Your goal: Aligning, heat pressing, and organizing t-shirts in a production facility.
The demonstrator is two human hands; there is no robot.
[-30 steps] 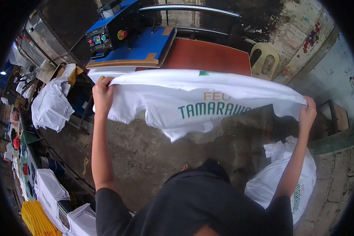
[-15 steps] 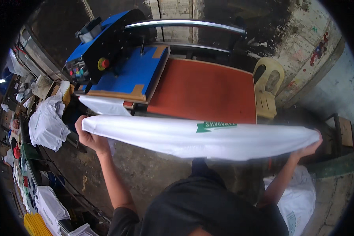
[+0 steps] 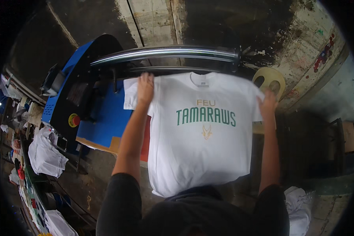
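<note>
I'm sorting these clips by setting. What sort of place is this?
Most likely a small garment-printing workshop. A large blue heat press stands under a white printed T-shirt spread out by both hands, and more white shirts lie piled at the left.

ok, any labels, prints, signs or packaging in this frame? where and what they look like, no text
Chest print: centre of the white T-shirt that the left hand and right hand spread flat; green lettering, tan line above, tan emblem below.
Neck label: inside the collar, small pale rectangle.
Red round button: on the blue press housing, yellow ring around it.
Bagged white garments: left, on the floor.
</note>
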